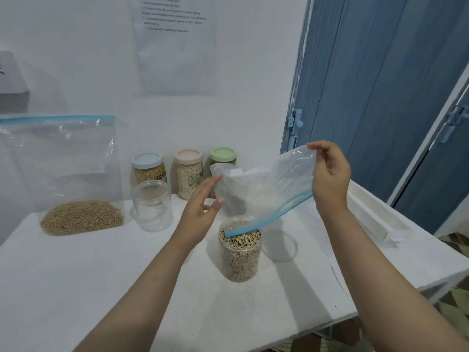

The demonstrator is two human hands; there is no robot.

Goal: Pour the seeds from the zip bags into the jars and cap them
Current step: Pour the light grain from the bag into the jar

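An emptied clear zip bag (266,189) with a blue seal strip hung tilted over an open plastic jar (239,252), round and nearly full of pale, dark-eyed beans, at the middle of the white table (101,275); the strip's lower end dipped into the jar's mouth. The right hand (330,176) pinched the bag's upper corner. The left hand (203,212) touched the bag's far-left side, fingers straight and loose. A clear lid (279,246) lay just right of the jar. To the left stood an empty jar (152,205) and a second zip bag (76,179) holding tan seeds. Three capped jars (189,174) lined the far wall under a printed sheet (175,47), its writing too blurred to read.
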